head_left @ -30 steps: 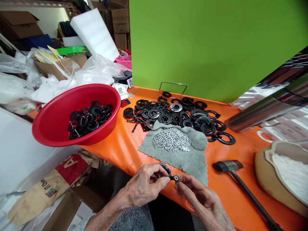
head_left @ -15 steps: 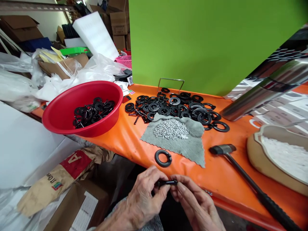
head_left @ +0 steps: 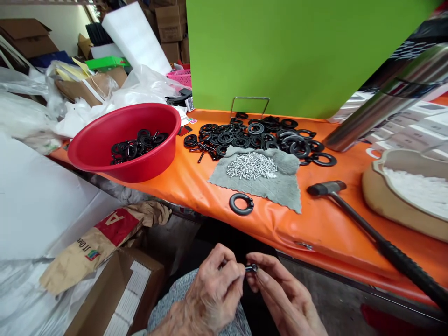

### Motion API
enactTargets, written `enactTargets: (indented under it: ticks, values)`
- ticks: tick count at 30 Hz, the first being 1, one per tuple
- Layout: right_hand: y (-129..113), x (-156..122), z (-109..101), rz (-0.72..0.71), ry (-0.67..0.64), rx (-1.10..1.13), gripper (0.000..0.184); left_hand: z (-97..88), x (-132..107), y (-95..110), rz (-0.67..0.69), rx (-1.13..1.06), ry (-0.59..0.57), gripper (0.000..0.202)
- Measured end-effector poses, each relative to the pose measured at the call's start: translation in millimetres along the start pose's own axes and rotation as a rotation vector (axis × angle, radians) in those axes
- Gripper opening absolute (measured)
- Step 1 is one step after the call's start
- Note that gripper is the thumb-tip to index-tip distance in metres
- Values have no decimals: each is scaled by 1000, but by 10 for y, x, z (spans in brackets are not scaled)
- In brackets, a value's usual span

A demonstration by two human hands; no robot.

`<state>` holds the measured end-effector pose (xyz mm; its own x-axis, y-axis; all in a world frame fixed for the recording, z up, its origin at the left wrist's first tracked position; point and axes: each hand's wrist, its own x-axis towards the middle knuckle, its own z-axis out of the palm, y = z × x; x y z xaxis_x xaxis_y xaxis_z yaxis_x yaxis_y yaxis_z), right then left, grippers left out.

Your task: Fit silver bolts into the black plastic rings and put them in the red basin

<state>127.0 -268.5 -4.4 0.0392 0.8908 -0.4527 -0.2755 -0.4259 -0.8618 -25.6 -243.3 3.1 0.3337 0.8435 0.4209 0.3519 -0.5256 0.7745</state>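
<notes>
My left hand (head_left: 213, 291) and my right hand (head_left: 280, 294) meet below the table's front edge, over my lap. Both pinch a small black metal part (head_left: 251, 268) between their fingertips. One black ring (head_left: 241, 204) lies alone on the orange table (head_left: 336, 224), just in front of a grey cloth (head_left: 280, 184) that carries a heap of small silver screws (head_left: 251, 165). Behind the cloth lies a pile of several black rings (head_left: 255, 135). A red bowl (head_left: 105, 140) at the left holds more black ring parts (head_left: 138, 144).
A black-handled mallet (head_left: 371, 231) lies on the table at the right. A beige tray (head_left: 402, 196) stands at the far right. A green board (head_left: 297, 51) backs the table. Plastic bags, cardboard boxes and a paper sack (head_left: 94, 245) crowd the left side and floor.
One black ring has been let go and now lies on the table by the cloth. My hands dropped below the table edge, still pinching the small black part; the view tilted down.
</notes>
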Motion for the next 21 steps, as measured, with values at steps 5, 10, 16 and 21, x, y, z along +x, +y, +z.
enactTargets:
  ticks: [5, 10, 16, 21]
  values:
    - [138, -31, -49, -40, -36, -31, 31, -21, -67, 34, -39, -38, 1, 19]
    - [193, -62, -88, -101, -54, -66, 29, -60, -75, 41, -280, -196, -42, 10]
    - [122, -94, -57, 12, -94, -46, 34, -112, -66, 33, -745, -498, -160, 13]
    - [144, -46, -48, 45, -100, -38, 36, -93, -59, 42, -799, -567, -167, 17]
